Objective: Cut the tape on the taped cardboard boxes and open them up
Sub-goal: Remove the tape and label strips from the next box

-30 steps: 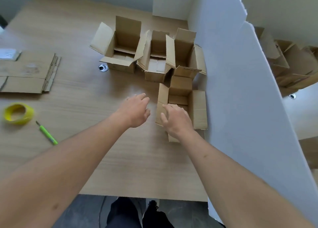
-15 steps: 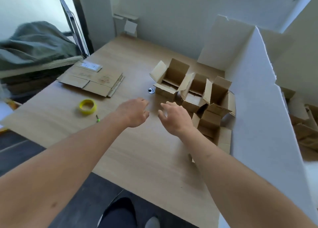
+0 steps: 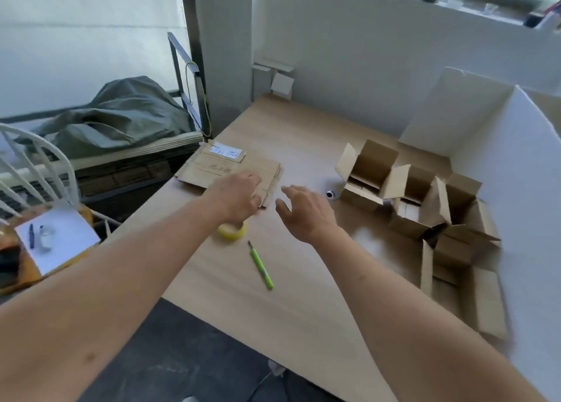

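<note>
The four small brown cardboard boxes (image 3: 425, 207) stand at the table's (image 3: 303, 295) right side, flaps open. Both hands have left them and swung left: left hand (image 3: 235, 196) and right hand (image 3: 306, 211), each grip relaxed and empty, now hover near the flattened cardboard stack (image 3: 224, 167); opening appears complete.

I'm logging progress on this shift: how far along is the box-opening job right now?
Done: the four small brown cardboard boxes at the right all stand with flaps open. In hand: nothing; the left hand and right hand hover open over the wooden table, and the green utility knife lies unused beside the yellow tape roll. Left: no taped box shows, only a stack of flattened cardboard.
</note>
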### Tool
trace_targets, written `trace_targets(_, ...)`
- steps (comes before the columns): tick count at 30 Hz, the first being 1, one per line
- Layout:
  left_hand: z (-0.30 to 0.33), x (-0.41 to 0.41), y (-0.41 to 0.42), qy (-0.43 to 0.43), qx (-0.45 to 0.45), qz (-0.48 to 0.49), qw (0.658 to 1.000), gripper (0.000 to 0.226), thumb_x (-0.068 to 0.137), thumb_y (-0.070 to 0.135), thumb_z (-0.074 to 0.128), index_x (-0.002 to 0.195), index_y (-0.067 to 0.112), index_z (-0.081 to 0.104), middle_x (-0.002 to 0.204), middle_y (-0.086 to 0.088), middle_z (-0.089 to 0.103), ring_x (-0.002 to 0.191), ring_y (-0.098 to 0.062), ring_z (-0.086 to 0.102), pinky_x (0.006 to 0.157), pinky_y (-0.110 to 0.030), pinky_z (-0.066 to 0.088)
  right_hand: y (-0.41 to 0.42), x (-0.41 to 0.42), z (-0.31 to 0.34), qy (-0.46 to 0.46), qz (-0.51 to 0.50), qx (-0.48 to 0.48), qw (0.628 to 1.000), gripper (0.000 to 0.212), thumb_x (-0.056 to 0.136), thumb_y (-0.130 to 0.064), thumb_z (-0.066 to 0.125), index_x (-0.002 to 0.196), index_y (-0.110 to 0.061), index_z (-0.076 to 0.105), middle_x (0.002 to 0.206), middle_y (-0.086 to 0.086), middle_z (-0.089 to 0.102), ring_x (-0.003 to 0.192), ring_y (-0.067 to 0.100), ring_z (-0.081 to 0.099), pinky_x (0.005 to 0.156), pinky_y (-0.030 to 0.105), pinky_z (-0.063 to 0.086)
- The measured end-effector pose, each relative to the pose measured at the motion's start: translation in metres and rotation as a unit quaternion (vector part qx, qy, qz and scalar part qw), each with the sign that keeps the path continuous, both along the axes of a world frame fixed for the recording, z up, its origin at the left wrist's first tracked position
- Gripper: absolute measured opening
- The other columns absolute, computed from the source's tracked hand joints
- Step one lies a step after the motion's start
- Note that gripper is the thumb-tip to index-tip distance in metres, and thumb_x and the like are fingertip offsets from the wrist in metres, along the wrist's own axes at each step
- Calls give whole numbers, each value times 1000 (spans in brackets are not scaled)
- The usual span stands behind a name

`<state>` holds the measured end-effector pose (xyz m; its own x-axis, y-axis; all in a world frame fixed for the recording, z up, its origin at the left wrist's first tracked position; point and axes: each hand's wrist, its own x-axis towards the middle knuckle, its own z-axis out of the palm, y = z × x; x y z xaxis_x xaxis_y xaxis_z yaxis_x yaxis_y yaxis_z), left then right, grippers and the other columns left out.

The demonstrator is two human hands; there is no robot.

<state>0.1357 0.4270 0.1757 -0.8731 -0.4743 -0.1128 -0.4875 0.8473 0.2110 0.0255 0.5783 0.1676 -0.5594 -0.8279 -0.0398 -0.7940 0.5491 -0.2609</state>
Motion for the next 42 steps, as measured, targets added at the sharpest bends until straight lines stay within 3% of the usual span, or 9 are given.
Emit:
trace_targets(6, -10, 30, -107, -20, 3, -28, 999, 49, 102, 36, 47, 148, 18, 47, 151, -4, 48, 138, -29, 45, 112, -46, 41, -89, 37, -15, -24, -37, 21, 999, 43, 105, -42, 41, 134, -17, 60, 138, 4, 61, 124, 31, 56, 100, 40, 41)
trace_targets(11, -24, 34, -165, -42, 3, -41, 998, 56, 105, 35, 45, 158, 20, 36, 161, -1, 38, 146, -27, 37, 113, -40, 34, -141, 33, -36, -45, -62, 46, 996, 42, 104, -42, 43, 130, -15, 61, 138, 4, 61, 122, 33, 57, 100, 40, 43)
trace_targets(16, -59, 19, -222, -58, 36, -21, 997, 47, 101, 34, 48, 143, 16, 50, 148, -5, 50, 133, -31, 48, 106, -43, 41, -195, 14, -68, -58, -70, 66, 994, 41, 103, -41, 43, 131, -16, 61, 137, 5, 61, 123, 34, 57, 100, 41, 42)
trace_targets(22, -97, -9, -276, -91, 62, -5, 994, 46, 99, 33, 49, 143, 17, 49, 150, -5, 46, 133, -32, 50, 105, -50, 46, -250, -18, -108, -95, -74, 86, 989, 40, 102, -40, 43, 132, -18, 59, 136, 6, 61, 122, 35, 57, 98, 44, 45)
trace_targets(33, -194, -79, -365, -134, 136, -26, 981, 48, 101, 29, 49, 145, 10, 47, 143, -11, 52, 129, -32, 50, 105, -44, 44, -306, -74, -192, -156, -210, 123, 957, 51, 101, -42, 44, 148, -21, 48, 152, 5, 45, 130, 36, 51, 106, 46, 43)
trace_targets(38, -243, -108, -396, -175, 144, -63, 972, 57, 102, 35, 52, 153, 15, 38, 153, -15, 38, 135, -36, 45, 109, -45, 42, -312, -83, -239, -189, -317, 110, 923, 53, 96, -48, 49, 144, -25, 46, 145, 13, 40, 136, 36, 39, 108, 51, 43)
trace_targets(42, -266, -123, -414, -167, 117, -61, 977, 54, 100, 37, 53, 149, 19, 39, 161, -20, 21, 145, -42, 32, 114, -52, 40, -316, -86, -264, -200, -368, 109, 902, 72, 96, -57, 50, 159, -33, 26, 165, 18, 15, 150, 40, 22, 121, 51, 29)
